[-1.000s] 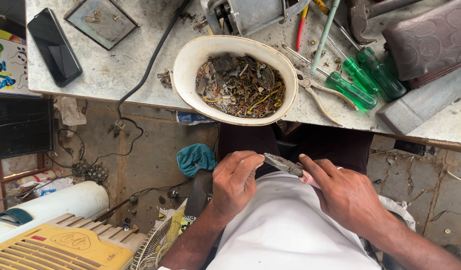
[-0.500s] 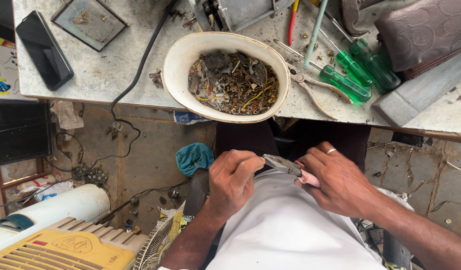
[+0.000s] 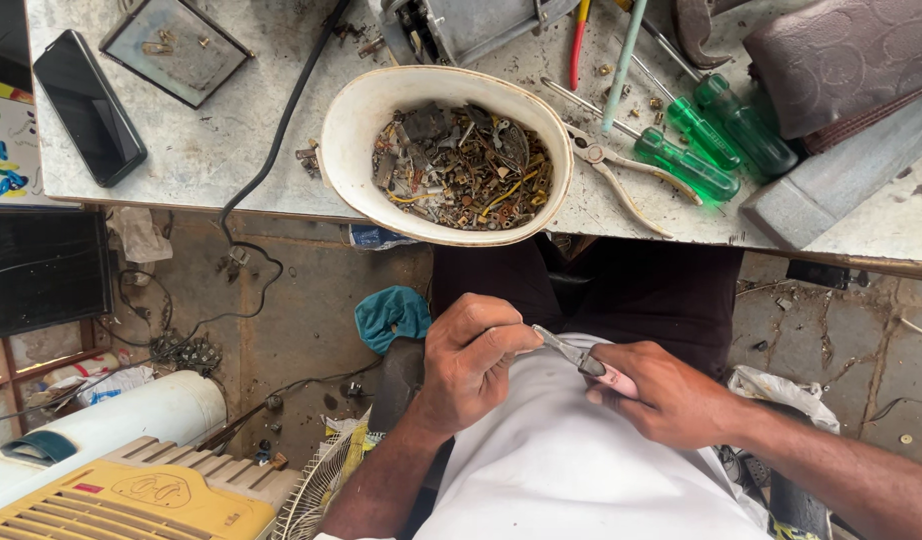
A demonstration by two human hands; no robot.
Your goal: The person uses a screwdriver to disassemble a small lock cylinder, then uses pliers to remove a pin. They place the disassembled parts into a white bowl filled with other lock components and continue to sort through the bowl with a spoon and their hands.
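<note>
The right hand (image 3: 671, 395) clamps pink-handled pliers (image 3: 581, 358) over the lap; the left hand (image 3: 471, 360) pinches their tip, its load unseen. At twelve o'clock, a white bowl (image 3: 346, 150) holds scrap; green screwdrivers (image 3: 701, 140) lie at one; a yellow casing (image 3: 131, 500) at eight.

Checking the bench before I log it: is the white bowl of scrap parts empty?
No, the white bowl on the workbench is piled with small metal parts.

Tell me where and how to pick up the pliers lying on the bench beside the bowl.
Take the pliers by their two splayed handles, likely from the bench's near edge: the handles point that way, while the jaw end lies by the bowl and the green screwdrivers crowd the far side.
</note>
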